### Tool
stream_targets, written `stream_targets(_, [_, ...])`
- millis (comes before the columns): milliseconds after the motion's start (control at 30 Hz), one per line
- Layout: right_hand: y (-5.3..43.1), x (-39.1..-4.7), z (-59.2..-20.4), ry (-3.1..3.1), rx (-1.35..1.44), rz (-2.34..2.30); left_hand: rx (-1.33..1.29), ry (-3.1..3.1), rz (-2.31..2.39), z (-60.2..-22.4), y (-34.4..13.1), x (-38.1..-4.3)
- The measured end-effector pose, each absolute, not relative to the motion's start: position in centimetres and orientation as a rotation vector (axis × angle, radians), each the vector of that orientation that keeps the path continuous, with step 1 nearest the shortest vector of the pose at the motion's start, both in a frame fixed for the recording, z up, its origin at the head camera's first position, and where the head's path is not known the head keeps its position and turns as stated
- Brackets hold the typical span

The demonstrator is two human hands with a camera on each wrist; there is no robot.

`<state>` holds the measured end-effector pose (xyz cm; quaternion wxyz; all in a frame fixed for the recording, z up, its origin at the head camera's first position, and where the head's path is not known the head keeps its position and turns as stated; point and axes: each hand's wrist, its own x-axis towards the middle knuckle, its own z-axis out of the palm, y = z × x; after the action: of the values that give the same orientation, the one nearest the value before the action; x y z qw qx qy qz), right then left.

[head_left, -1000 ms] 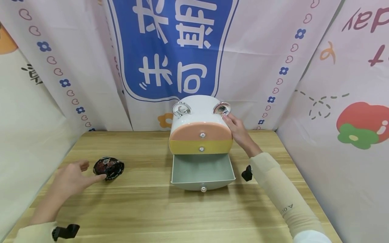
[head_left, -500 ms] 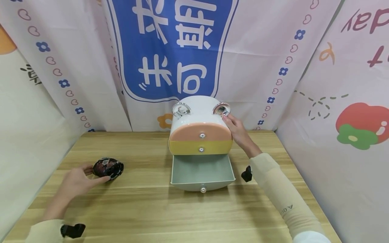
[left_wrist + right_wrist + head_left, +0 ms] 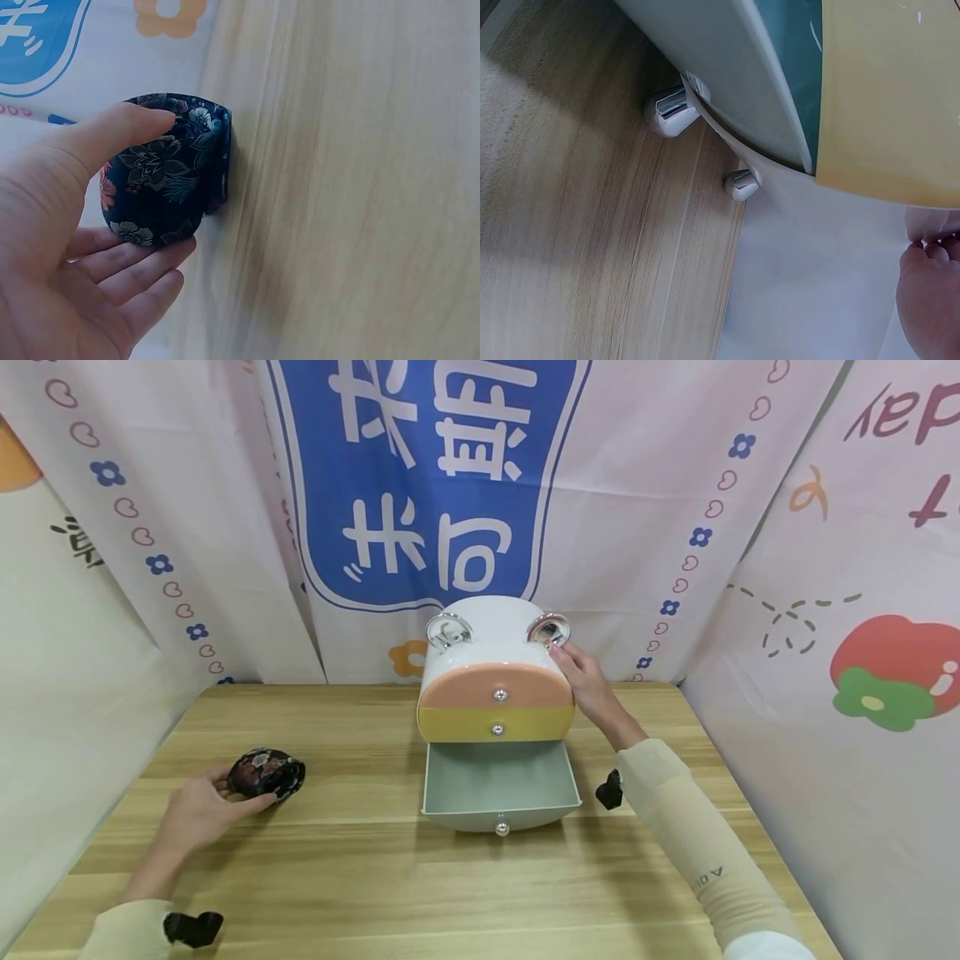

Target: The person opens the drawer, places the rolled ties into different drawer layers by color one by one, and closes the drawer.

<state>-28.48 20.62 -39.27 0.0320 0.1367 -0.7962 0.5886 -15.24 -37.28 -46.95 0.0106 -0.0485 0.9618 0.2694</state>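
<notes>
A rolled-up dark necktie [image 3: 262, 768] with a floral pattern lies on the left of the table. My left hand [image 3: 198, 810] holds it, thumb on the near side and fingers on the far side; in the left wrist view the fingers [image 3: 142, 274] are beneath the roll. A small white drawer cabinet [image 3: 491, 631] with two silver ring eyes stands at the back centre. Its bottom green drawer [image 3: 498, 777] is pulled out, with nothing in it. Against the cabinet's right side rests my right hand [image 3: 592, 689], fingertips just below the right ring eye [image 3: 549, 630].
Above the green drawer, the orange drawer [image 3: 495, 681] and yellow drawer [image 3: 457, 724] are closed, each with a silver knob. The wooden table [image 3: 360, 877] is bounded by printed cloth walls at the back and sides. Short silver feet [image 3: 741, 184] carry the cabinet.
My left hand has moved right to the rolled necktie, and its thumb and fingers have closed around it. The right hand and the cabinet have stayed in place.
</notes>
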Motion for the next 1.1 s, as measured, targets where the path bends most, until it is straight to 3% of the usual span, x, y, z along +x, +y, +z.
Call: stream_targets(1100, [20.7, -28.7, -39.4, -2.458, 0.405, 1.793, -0.226, 3.044, 0.895, -46.2, -36.6, -14.8])
